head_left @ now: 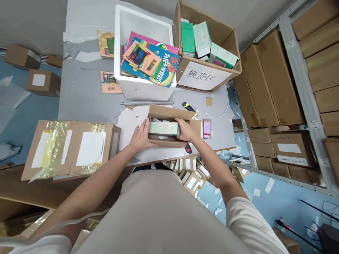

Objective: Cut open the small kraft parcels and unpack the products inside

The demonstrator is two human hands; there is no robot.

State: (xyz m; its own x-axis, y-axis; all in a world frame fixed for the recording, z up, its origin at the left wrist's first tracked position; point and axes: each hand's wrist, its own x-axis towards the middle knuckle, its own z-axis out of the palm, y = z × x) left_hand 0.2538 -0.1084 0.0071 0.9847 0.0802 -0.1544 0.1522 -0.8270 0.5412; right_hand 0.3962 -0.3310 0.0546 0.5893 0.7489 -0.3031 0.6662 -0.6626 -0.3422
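On the table in front of me lies an open cardboard box (169,142) with its flaps up. A pale green and white carton (162,128) lies lengthwise inside it, with some white crumpled material beside it. My left hand (141,137) is closed around the left end of the cardboard box, its thumb along the near side. At the other end, my right hand (184,130) reaches inside, fingers bent around the carton's right end. Its fingertips are partly hidden. A red and black cutter (188,148) lies by the near edge, and a yellow and black cutter (189,108) is behind the box.
A white foam box (148,91) with books stands at the back, beside a large cardboard box (225,74) of green cartons. A phone (207,128) lies to the right. Taped parcels (71,148) are at the left. Shelving (296,63) with boxes stands on the right.
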